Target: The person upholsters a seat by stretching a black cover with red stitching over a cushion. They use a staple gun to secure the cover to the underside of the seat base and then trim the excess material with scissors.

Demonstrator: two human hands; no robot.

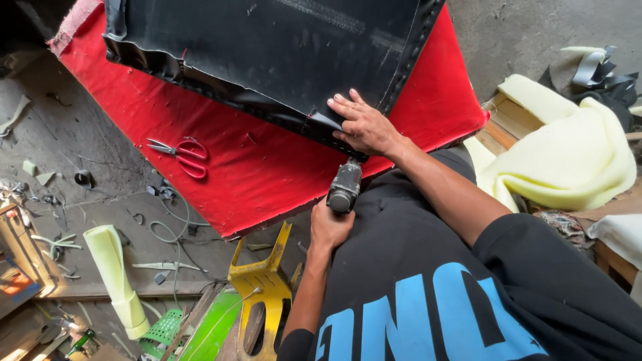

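Left hand [330, 227] fingers wrapped round one staple gun [345, 186]; right hand [364, 127] fingers spread flat on one black panel [267, 47] — one pair of scissors [180, 154] on the red counter [221, 147].

stapler nose [352, 162]: hidden under right hand [364, 125] | black panel [267, 47]: cut by top edge

Littered grey concrete floor [80, 144], yellow stool [262, 281], pale foam [568, 160] heaped right.

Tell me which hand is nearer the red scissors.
Left. The left hand, gripping the staple gun, sits below and right of the red scissors; the right hand presses the black fabric farther right.
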